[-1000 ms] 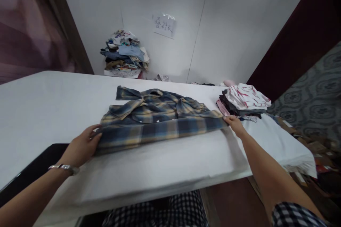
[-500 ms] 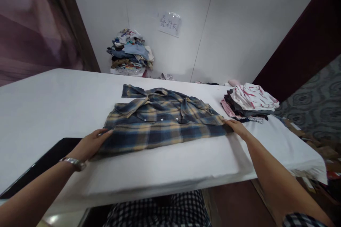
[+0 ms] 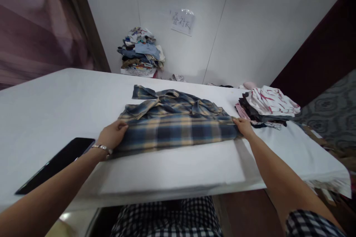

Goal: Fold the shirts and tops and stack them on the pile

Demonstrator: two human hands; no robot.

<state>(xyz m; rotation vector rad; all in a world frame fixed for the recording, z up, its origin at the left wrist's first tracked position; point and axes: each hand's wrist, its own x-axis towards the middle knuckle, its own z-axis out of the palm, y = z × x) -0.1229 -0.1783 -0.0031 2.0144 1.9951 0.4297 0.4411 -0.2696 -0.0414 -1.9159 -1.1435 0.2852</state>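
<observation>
A blue, yellow and dark plaid shirt [image 3: 175, 131] lies across the white table, its near part folded up over the front. At the fold's left end, my left hand [image 3: 112, 134] pinches the fabric between thumb and fingers. My right hand [image 3: 244, 127] grips the right end of the same fold. The collar and one sleeve show beyond the fold, toward the wall. No buttons are visible on the folded part.
A flat black device [image 3: 59, 161] lies left of the shirt. Folded clothes [image 3: 274, 102] are stacked at the right, and a taller clothes pile [image 3: 143, 50] stands by the wall. A handwritten sheet [image 3: 182, 22] hangs there. The white table [image 3: 172, 172] has its front edge near me.
Both hands have carried the shirt's near edge away from me, and the fold now covers the buttons seen before. My left hand moved up and right. The view shifted slightly.
</observation>
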